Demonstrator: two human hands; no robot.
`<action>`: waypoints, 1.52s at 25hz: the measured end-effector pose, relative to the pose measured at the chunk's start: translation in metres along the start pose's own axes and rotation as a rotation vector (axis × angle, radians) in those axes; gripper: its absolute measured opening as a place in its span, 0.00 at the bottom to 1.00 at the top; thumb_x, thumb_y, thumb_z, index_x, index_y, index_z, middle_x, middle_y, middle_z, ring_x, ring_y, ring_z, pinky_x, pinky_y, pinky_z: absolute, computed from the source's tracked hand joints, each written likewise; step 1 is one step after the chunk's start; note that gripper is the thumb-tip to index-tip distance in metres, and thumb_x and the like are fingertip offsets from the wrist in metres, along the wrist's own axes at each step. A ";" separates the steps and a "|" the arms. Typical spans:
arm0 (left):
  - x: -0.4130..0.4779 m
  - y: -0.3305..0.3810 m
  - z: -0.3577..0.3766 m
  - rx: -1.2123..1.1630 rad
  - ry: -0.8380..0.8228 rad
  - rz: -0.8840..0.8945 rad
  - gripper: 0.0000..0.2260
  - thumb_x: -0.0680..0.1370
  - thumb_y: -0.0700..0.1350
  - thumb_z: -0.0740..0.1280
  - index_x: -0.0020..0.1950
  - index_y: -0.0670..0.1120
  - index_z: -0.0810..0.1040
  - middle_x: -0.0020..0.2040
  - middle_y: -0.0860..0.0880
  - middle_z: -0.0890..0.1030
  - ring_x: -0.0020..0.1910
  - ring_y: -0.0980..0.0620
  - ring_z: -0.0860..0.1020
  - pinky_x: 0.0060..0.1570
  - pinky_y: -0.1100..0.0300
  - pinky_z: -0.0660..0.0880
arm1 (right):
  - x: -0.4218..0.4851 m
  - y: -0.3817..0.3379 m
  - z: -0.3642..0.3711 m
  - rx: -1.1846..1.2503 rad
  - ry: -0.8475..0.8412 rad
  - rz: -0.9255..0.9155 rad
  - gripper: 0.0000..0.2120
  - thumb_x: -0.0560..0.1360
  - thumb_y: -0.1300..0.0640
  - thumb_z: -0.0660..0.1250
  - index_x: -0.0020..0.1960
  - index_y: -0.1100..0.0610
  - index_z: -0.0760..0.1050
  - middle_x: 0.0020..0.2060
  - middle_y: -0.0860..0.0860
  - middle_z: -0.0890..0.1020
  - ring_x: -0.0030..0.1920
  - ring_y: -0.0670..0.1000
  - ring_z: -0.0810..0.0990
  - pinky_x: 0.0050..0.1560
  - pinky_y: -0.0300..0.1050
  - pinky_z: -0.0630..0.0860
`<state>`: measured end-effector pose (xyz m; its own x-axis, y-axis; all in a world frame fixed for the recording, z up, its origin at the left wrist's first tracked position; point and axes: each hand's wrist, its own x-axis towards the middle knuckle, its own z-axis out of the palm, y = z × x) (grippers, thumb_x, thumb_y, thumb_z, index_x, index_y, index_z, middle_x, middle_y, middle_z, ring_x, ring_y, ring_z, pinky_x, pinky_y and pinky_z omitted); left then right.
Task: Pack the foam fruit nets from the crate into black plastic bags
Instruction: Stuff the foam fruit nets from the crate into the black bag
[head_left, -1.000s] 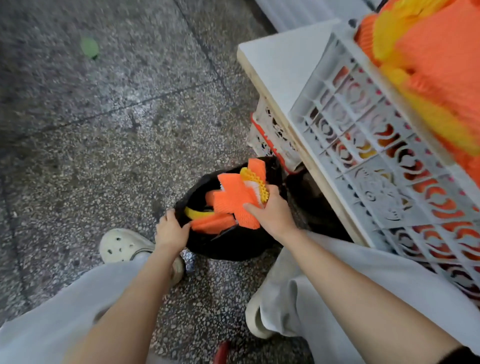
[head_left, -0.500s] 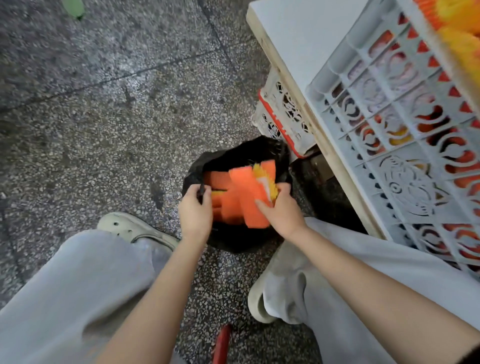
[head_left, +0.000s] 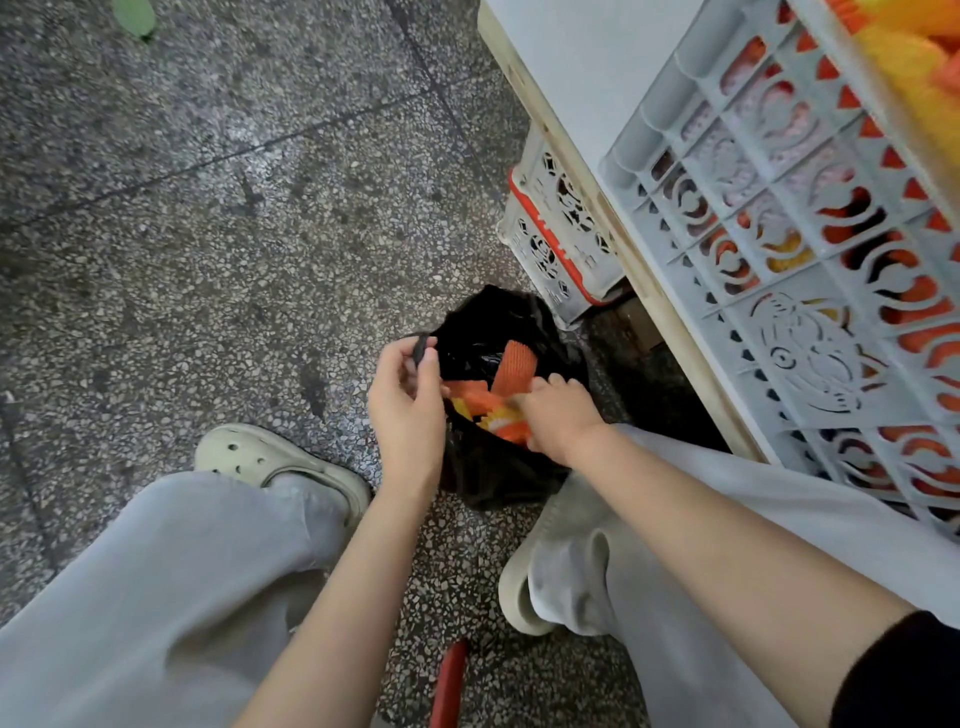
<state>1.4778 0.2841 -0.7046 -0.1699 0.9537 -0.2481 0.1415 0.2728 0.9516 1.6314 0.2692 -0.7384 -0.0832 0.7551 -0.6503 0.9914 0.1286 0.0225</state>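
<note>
Top left: a green scrap (head_left: 134, 15) lying on the speckled terrazzo floor (head_left: 218, 218), well apart from everything else. Lower left: a cream clog (head_left: 270, 460) flat on the floor, half covered by a pale grey trouser leg (head_left: 171, 587). Bottom centre: a red rod-like object (head_left: 448, 686), identity unclear, cut off by the frame edge.

Centre: left hand (head_left: 408, 410) raised at the near-left rim of the black plastic bag (head_left: 498, 467), thumb and fingers pinching a fold of the black film and holding the mouth of the bag open. Bag standing on the floor between the two feet, mouth facing up. Inside it: orange and yellow foam fruit nets (head_left: 498, 395), one orange net (head_left: 515, 364) sticking up on a slant above the rest.

Just right of that: right hand (head_left: 563, 415) reaching into the bag mouth, palm down, fingers curled onto the nets and pressing on them; whether closed around any net, cannot tell, fingertips hidden and blurred. Below it, second clog (head_left: 519, 592) under the other trouser leg.

Behind the bag: a small white-and-red crate (head_left: 561, 228) tucked under the white table (head_left: 587, 62). Far right: large grey latticed crate (head_left: 779, 218) standing on the table, orange and yellow nets showing through its openwork side and heaped at its top corner (head_left: 914, 62).
</note>
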 end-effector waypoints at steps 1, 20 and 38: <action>-0.004 0.006 0.003 -0.022 -0.045 0.032 0.06 0.79 0.40 0.62 0.46 0.50 0.76 0.36 0.50 0.75 0.37 0.50 0.74 0.40 0.55 0.72 | 0.001 0.002 0.001 0.066 -0.025 0.037 0.26 0.74 0.52 0.66 0.70 0.53 0.63 0.62 0.57 0.73 0.64 0.60 0.69 0.61 0.52 0.67; -0.011 -0.026 -0.030 0.245 -0.011 -0.011 0.03 0.77 0.40 0.65 0.50 0.46 0.74 0.42 0.50 0.78 0.42 0.52 0.76 0.46 0.54 0.72 | -0.003 -0.042 -0.003 0.113 0.022 -0.212 0.23 0.78 0.66 0.56 0.72 0.58 0.59 0.67 0.56 0.69 0.66 0.57 0.66 0.63 0.51 0.64; -0.087 0.192 0.057 0.935 -0.318 1.050 0.16 0.72 0.51 0.54 0.49 0.45 0.76 0.45 0.46 0.75 0.46 0.42 0.75 0.45 0.50 0.71 | -0.267 0.095 -0.164 -0.055 1.153 0.104 0.11 0.72 0.59 0.64 0.53 0.59 0.74 0.46 0.56 0.77 0.47 0.58 0.76 0.44 0.52 0.74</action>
<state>1.5753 0.2605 -0.5101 0.6149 0.7156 0.3315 0.6591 -0.6971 0.2822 1.7309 0.1854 -0.4383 -0.0716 0.8980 0.4342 0.9956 0.0377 0.0862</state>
